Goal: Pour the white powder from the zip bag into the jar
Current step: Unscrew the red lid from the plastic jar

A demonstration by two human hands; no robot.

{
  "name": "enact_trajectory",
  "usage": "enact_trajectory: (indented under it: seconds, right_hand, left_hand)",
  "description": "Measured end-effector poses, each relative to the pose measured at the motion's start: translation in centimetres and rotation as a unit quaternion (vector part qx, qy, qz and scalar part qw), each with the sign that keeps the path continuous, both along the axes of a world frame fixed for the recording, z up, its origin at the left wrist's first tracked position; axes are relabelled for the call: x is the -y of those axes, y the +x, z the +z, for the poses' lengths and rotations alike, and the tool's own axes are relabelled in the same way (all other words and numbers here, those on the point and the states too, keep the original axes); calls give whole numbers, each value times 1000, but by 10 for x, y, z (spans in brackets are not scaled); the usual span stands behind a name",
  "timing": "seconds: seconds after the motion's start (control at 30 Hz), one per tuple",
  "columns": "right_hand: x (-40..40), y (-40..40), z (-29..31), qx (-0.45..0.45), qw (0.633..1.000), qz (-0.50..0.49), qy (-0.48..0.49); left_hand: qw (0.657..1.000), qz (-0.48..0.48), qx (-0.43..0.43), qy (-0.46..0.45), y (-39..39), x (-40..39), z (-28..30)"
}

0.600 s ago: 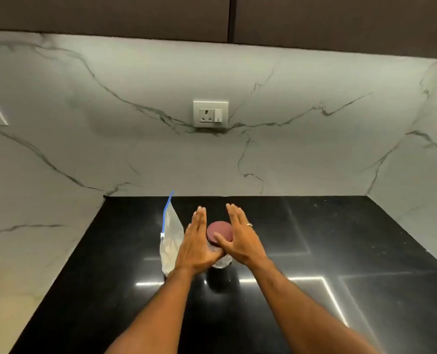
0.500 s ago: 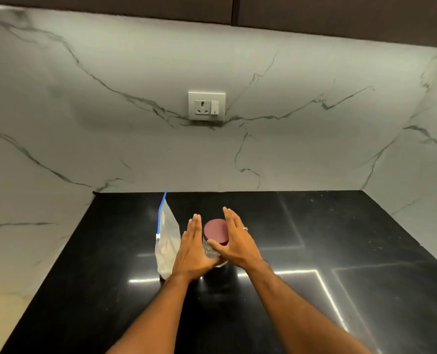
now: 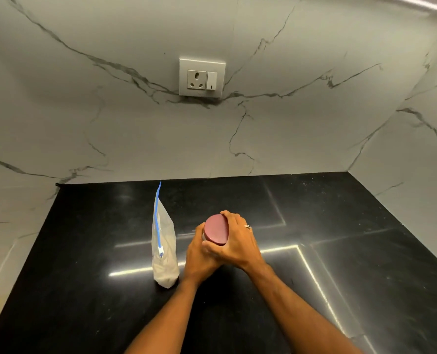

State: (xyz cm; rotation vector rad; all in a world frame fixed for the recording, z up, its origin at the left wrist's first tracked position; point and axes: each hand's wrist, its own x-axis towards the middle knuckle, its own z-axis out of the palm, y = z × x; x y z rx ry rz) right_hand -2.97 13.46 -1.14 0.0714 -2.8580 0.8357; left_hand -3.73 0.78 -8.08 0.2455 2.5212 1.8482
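Jar (image 3: 207, 238) on black table (image 3: 314, 290), zip bag (image 3: 164, 251) just left. Our left hand (image 3: 199, 259) grips jar body, right hand (image 3: 238, 241) wraps maroon lid (image 3: 215, 229) — we brace firmly, twist lid off level.

The bench (image 3: 314, 290) is a glossy black stone surface, faintly speckled, with bright strips of light reflected across it. It runs back to a white marble-patterned wall with grey veins on the far side, and meets similar walls on the left and right. A clear zip bag (image 3: 164, 254) with a blue closure stands upright on it, white powder settled in its bottom. Just right of the bag, a jar with a dark red lid (image 3: 215, 229) is on the bench, its body mostly hidden.
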Motion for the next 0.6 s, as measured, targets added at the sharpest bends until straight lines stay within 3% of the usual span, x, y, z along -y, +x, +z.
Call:
enact_trajectory:
  seconds: [0.33, 0.5, 0.6]
  right_hand:
    - [-19, -9, 29, 60, 994, 68, 53]
    - [-29, -19, 47, 98, 979, 160, 74]
    - [-35, -29, 64, 151, 953, 251, 82]
  left_hand:
    - [994, -85, 60, -32, -13, 3, 11]
    - [993, -99, 63, -27, -18, 11, 24]
    - [994, -93, 53, -24, -18, 9, 31]
